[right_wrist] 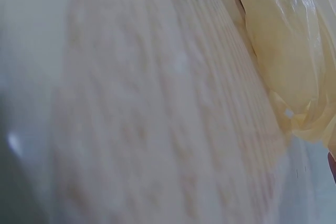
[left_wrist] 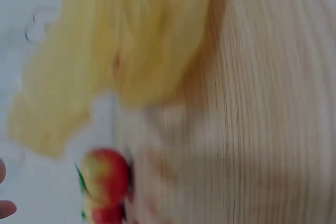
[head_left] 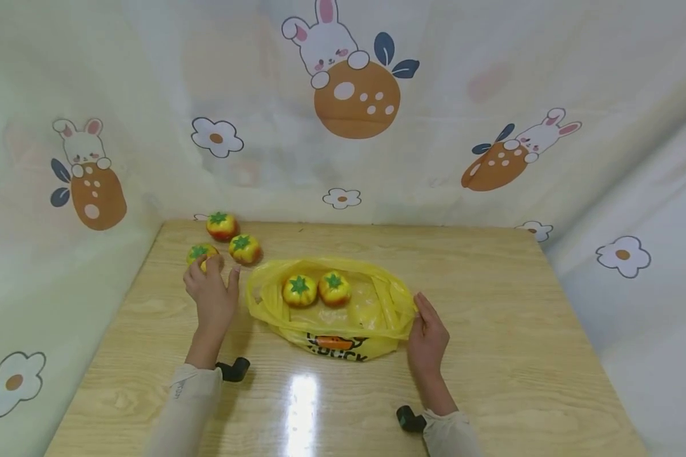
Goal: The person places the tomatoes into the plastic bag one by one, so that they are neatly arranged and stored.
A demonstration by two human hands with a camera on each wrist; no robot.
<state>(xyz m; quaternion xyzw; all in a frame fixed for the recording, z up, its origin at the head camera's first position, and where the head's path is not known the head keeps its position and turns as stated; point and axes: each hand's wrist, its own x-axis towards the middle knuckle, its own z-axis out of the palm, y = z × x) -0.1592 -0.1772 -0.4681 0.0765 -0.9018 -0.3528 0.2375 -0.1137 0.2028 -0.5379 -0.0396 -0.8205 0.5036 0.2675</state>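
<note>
A yellow plastic bag (head_left: 380, 333) lies with its mouth spread, and two yellow-red, persimmon-like fruits with green star-shaped tops, one a fruit (head_left: 300, 291) and one beside it (head_left: 334, 289), sit inside. My right hand (head_left: 427, 336) holds the bag's right rim between thumb and fingers. At the back left are three more such fruits: a rear fruit (head_left: 221, 226), a right fruit (head_left: 245, 249) and a left fruit (head_left: 201, 251). Over the left fruit reaches my left hand (head_left: 213, 295), fingers apart, partly hiding it. The left wrist view shows the bag (left_wrist: 152, 40) and a blurred fruit (left_wrist: 106, 176).
The wooden table (head_left: 509, 355) meets a cloth curtain (head_left: 251, 76) printed with rabbits and flowers at its back and sides. Black devices are strapped at both wrists, a left one (head_left: 234, 369) and a right one (head_left: 410, 419).
</note>
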